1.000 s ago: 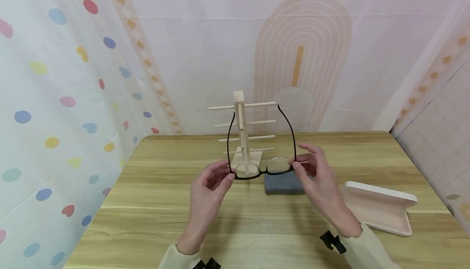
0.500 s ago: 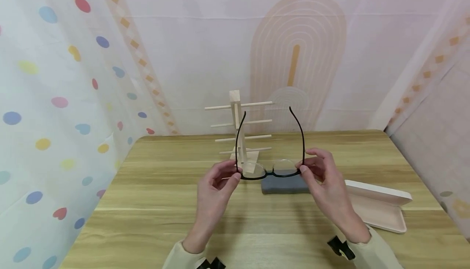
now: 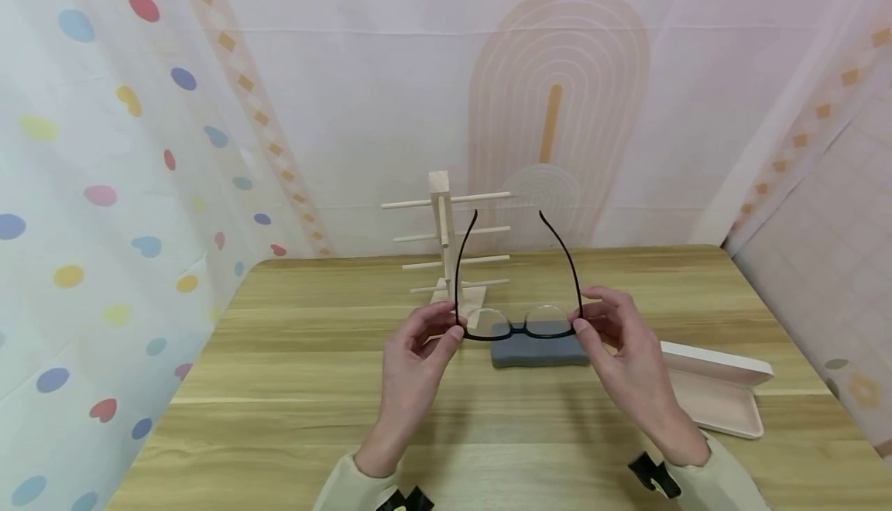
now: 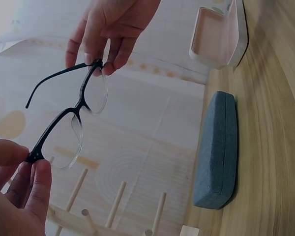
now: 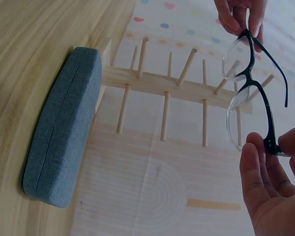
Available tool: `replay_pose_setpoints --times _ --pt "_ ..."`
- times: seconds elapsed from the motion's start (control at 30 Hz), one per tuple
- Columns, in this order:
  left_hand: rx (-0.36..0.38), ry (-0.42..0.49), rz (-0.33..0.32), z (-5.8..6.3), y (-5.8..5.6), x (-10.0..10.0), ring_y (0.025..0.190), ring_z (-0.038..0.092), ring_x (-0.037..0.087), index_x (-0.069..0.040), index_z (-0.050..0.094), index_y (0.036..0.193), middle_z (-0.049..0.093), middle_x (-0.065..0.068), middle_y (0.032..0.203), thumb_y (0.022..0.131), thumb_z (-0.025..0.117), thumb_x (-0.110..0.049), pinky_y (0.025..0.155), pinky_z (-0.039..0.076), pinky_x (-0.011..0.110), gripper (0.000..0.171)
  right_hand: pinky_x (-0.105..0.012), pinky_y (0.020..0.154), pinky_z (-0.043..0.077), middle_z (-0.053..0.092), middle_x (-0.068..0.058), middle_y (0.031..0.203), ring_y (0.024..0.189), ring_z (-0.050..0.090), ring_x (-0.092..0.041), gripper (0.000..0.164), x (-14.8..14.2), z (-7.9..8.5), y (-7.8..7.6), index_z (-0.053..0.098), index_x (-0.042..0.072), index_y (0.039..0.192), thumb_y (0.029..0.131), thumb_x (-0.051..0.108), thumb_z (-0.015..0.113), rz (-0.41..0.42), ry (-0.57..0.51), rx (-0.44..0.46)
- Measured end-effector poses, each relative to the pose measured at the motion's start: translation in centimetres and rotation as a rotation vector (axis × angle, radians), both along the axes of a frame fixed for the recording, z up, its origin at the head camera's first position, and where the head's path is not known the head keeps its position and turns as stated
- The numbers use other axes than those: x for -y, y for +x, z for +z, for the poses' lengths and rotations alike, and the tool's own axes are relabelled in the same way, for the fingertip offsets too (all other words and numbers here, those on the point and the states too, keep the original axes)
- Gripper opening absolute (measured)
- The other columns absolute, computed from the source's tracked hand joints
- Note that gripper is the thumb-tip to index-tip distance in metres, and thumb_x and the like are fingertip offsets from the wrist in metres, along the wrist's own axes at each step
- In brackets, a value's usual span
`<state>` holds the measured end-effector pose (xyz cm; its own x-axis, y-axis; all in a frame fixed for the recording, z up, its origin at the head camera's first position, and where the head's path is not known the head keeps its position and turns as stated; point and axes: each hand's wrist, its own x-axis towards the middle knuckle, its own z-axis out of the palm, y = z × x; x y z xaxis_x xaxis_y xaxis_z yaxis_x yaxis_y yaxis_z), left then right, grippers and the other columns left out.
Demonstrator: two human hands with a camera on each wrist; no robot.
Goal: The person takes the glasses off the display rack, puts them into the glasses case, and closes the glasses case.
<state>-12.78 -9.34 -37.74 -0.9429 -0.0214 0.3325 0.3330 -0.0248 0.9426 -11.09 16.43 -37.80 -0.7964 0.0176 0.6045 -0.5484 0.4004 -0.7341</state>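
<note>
A pair of black half-rim eyeglasses [image 3: 518, 330] is held up above the table, temples unfolded and pointing away from me. My left hand [image 3: 418, 364] pinches the left hinge corner between thumb and fingers. At the opposite corner, my right hand [image 3: 623, 356] pinches the frame the same way. Both wrist views show the glasses in the air, apart from the stand and the cases. Behind them rises a wooden eyeglass stand [image 3: 446, 244] with bare pegs. Below lies a closed blue-grey glasses case [image 4: 217, 152], partly covered by the lenses in the head view.
An opened pale pink glasses case [image 3: 718, 399] lies on the table to the right, beside my right forearm. The wooden table [image 3: 279, 387] ends at a patterned curtain [image 3: 348, 108] at the back and left. Black straps sit at both wrists.
Both hands and the eyeglasses have shifted to the right relative to the stand. The temples now stand just right of the stand's post. The grip on both corners is unchanged.
</note>
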Motion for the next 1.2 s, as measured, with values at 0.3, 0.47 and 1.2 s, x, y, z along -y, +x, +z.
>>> replay_pose_setpoints --times 0.3,0.47,1.2 --pt "-0.007 0.006 -0.008 -0.2 -0.1 -0.2 0.092 0.070 0.014 0.004 0.069 0.120 0.071 0.020 0.105 0.092 0.071 0.009 0.081 0.060 0.025 0.029 -0.015 0.080 0.056 0.070 -0.013 0.096 0.085 0.071 -0.007 0.038 -0.2 -0.4 -0.1 0.061 0.000 0.125 0.091 -0.018 0.064 0.031 -0.007 -0.037" --pt "0.005 0.003 -0.004 -0.4 -0.1 -0.2 0.092 0.070 0.018 0.003 0.070 0.120 0.071 0.019 0.104 0.092 0.072 0.008 0.082 0.060 0.026 0.028 -0.015 0.079 0.057 0.071 -0.009 0.096 0.085 0.071 -0.009 0.033 -0.2 -0.5 -0.1 0.064 -0.002 0.119 0.090 -0.019 0.065 0.045 0.002 -0.059" --pt "0.022 -0.003 0.011 -0.6 -0.1 -0.4 0.091 0.069 0.012 0.002 0.071 0.120 0.071 0.018 0.104 0.092 0.071 0.008 0.081 0.060 0.024 0.029 -0.013 0.079 0.055 0.068 -0.004 0.102 0.088 0.067 -0.008 0.038 -0.7 -1.0 -0.2 0.073 0.006 0.110 0.085 -0.023 0.069 0.065 0.063 -0.154"
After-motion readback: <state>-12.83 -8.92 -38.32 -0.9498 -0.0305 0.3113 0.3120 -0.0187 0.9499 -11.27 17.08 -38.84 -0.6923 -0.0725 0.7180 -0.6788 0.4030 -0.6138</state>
